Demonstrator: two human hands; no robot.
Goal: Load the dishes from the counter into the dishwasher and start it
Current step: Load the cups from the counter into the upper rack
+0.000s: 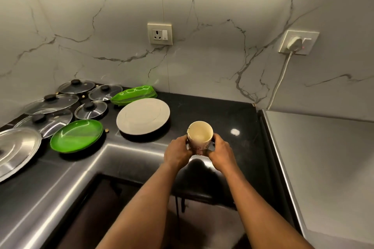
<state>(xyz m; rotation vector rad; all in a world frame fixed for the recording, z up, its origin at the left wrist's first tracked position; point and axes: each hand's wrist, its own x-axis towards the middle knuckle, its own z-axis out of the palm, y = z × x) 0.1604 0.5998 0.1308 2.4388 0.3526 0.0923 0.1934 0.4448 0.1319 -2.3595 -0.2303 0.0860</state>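
Note:
A cream mug (pixel 200 134) with a patterned outside stands upright over the black counter (pixel 222 111), its mouth facing me. My left hand (pixel 177 153) grips its left side and my right hand (pixel 220 152) grips its right side. To the left lie a large white plate (pixel 143 116), a round green plate (pixel 77 135) and a stack of green sectioned trays (pixel 134 95). Whether the mug touches the counter I cannot tell. No dishwasher is in view.
Several glass lids with black knobs (pixel 68 103) and a steel lid (pixel 16 149) fill the counter's left corner. A grey appliance top (pixel 323 157) borders the right side, with a plugged-in cord (pixel 282 75) above. The counter's steel front edge (pixel 60 192) runs below.

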